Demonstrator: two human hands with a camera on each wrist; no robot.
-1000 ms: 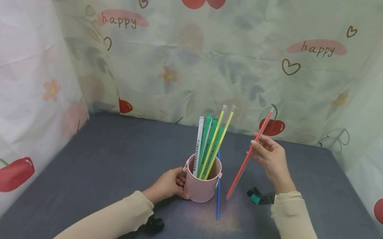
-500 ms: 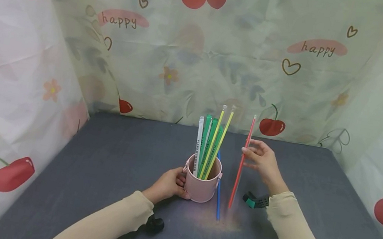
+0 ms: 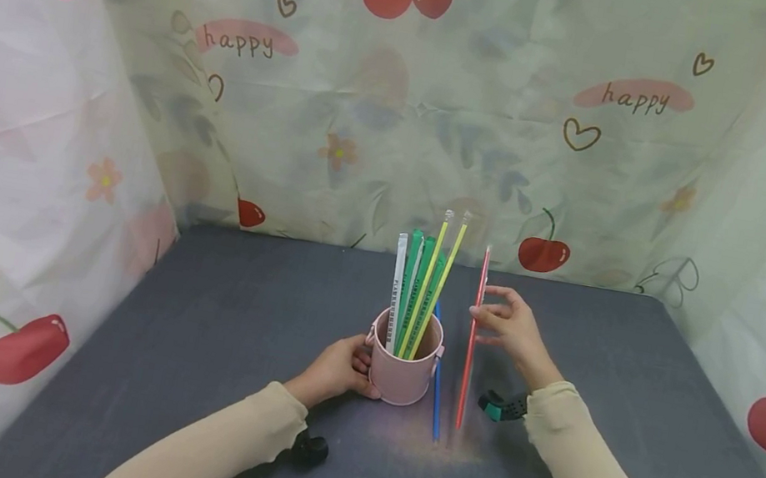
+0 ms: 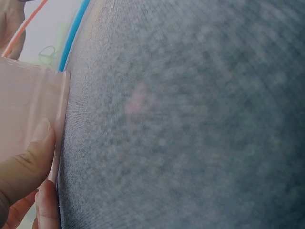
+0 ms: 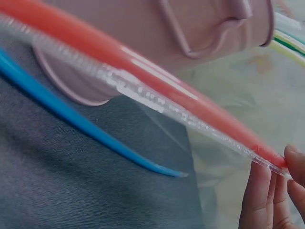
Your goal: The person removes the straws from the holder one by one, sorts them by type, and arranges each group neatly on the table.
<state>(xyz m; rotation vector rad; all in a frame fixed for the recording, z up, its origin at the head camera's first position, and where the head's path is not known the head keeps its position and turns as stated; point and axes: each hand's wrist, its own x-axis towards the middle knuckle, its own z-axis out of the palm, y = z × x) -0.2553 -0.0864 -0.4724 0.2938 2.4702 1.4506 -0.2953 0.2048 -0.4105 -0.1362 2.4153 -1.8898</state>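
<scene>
My left hand holds a small pink metal-looking pail low on its left side; in the left wrist view the thumb presses the wall near the base rim. Standing in the pail are two yellow straws, several green-wrapped ones and a white-wrapped one. Right of the pail, my right hand pinches a red straw upright, thumb against fingers. A clear plastic wrapper shows along it in the right wrist view. Between pail and red straw, a blue straw lies on the table.
The dark grey table reaches back to a cherry-printed curtain, which also hangs at both sides. A black-and-green wrist strap shows by the right wrist, a black device under the left forearm.
My right hand has moved left and lower with the red straw, which has turned from slanted to upright and come nearer the blue straw. The left hand and pail have stayed still.
</scene>
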